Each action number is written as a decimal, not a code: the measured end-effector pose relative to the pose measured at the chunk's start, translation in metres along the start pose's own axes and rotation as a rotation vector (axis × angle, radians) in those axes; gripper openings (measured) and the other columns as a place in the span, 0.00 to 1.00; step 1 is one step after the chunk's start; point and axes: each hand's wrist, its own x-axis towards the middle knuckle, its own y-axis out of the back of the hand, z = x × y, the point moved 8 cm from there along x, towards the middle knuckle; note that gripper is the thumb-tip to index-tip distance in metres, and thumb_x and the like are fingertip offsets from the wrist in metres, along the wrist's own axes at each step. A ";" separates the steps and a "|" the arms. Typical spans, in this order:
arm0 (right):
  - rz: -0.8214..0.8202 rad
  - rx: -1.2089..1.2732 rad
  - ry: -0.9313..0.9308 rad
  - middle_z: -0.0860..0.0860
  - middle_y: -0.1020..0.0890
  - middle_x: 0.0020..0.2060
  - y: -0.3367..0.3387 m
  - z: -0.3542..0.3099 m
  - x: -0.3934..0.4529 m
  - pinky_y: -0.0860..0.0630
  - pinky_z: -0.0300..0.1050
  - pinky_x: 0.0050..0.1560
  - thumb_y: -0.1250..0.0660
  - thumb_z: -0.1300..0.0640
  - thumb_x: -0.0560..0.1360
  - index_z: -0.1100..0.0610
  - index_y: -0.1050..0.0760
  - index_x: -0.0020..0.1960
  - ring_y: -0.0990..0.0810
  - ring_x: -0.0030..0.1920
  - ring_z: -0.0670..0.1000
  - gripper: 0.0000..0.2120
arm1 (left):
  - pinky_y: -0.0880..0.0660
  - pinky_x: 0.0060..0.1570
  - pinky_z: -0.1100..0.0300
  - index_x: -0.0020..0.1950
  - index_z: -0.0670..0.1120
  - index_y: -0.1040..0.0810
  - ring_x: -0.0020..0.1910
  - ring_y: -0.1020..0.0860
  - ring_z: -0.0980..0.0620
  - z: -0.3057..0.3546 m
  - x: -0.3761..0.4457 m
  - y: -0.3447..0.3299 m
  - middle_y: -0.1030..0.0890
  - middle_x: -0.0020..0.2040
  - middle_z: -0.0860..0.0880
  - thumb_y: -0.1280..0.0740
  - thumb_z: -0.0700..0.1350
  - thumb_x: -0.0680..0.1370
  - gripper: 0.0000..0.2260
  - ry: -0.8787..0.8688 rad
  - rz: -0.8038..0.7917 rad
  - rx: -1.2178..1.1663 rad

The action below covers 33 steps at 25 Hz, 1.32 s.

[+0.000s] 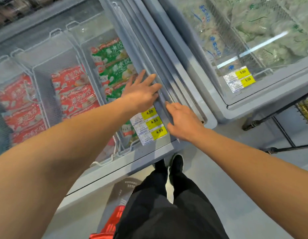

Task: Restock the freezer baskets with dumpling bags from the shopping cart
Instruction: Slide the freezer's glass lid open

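Red dumpling bags [75, 94] are stacked in wire freezer baskets [41, 69] at left of frame, green dumpling bags [115, 66] at centre. Left hand [141, 94], fingers straight, is pressed against the sliding lid frame [149, 54]; right hand [182, 121], likewise flat, is laid lower on it, probably for sliding. Nothing is gripped.

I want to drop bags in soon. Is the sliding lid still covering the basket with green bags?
Apparently not: the green bags look uncovered. Left hand and right hand rest on the sliding lid, stacked at the right side.
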 end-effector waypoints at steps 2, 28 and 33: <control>-0.018 -0.018 0.017 0.52 0.33 0.72 -0.001 -0.001 0.000 0.29 0.52 0.65 0.37 0.56 0.73 0.56 0.46 0.78 0.31 0.69 0.58 0.36 | 0.56 0.74 0.36 0.73 0.56 0.37 0.78 0.59 0.42 0.001 0.002 0.001 0.50 0.80 0.52 0.50 0.55 0.84 0.18 -0.001 -0.008 -0.015; -0.017 0.002 -0.165 0.52 0.48 0.79 -0.104 -0.149 -0.044 0.32 0.50 0.69 0.33 0.52 0.72 0.56 0.56 0.80 0.38 0.75 0.55 0.45 | 0.40 0.68 0.33 0.70 0.53 0.31 0.76 0.45 0.32 -0.106 -0.111 -0.035 0.38 0.75 0.45 0.42 0.50 0.82 0.17 -0.246 0.178 0.089; -0.095 -0.138 -0.046 0.51 0.59 0.79 -0.134 -0.170 -0.059 0.41 0.50 0.75 0.36 0.46 0.74 0.55 0.64 0.79 0.46 0.78 0.54 0.47 | 0.44 0.69 0.35 0.73 0.54 0.37 0.77 0.50 0.37 -0.126 -0.141 -0.047 0.43 0.78 0.48 0.48 0.54 0.83 0.19 -0.143 0.145 0.152</control>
